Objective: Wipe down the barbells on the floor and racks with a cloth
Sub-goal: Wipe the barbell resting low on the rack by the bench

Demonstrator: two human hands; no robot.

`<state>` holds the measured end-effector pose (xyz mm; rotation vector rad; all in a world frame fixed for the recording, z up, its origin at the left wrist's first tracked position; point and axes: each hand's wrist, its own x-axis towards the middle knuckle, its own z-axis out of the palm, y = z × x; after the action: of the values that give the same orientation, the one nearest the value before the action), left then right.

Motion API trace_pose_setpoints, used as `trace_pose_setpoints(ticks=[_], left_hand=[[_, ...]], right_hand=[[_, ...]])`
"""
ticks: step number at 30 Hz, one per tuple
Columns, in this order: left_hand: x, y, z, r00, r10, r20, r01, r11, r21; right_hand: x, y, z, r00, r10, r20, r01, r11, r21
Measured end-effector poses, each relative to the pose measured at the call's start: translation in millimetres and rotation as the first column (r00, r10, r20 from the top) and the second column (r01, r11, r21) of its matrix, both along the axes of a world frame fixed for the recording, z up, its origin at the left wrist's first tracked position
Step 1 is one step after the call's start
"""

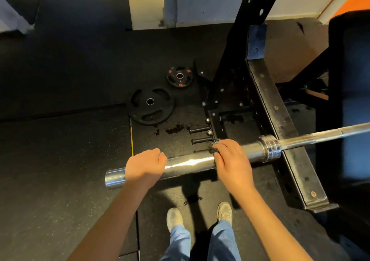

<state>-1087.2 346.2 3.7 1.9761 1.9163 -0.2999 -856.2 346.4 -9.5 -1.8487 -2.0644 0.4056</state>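
Note:
A chrome barbell [312, 137] lies across the black rack arm [280, 120], and its thick sleeve [188, 163] points toward the lower left. My left hand [145, 165] grips the sleeve near its free end, fingers curled over the top. My right hand [232, 162] is wrapped around the sleeve closer to the collar [270, 147]. It holds a small dark item [213, 149] against the metal. Most of that item is hidden under my fingers, so I cannot tell what it is.
Two black weight plates lie flat on the rubber floor: a large one [150, 106] and a smaller one [179, 76]. The rack upright [252, 6] and its base pegs [200, 135] stand just behind the sleeve. A dark padded bench [352, 92] is at the right. My shoes [200, 216] are below the bar.

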Motion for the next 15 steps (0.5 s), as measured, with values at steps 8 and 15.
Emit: trace_pose_setpoints(ticks=[8, 15], left_hand=[[3, -40, -15, 0.962, -0.183, -0.202, 0.243, 0.911, 0.334], [-9, -40, -20, 0.959, -0.248, -0.137, 0.267, 0.953, 0.142]], right_hand=[[0, -7, -3, 0.964, -0.255, -0.072, 0.254, 0.967, -0.026], [57, -9, -2, 0.955, -0.203, 0.215, 0.194, 0.979, 0.063]])
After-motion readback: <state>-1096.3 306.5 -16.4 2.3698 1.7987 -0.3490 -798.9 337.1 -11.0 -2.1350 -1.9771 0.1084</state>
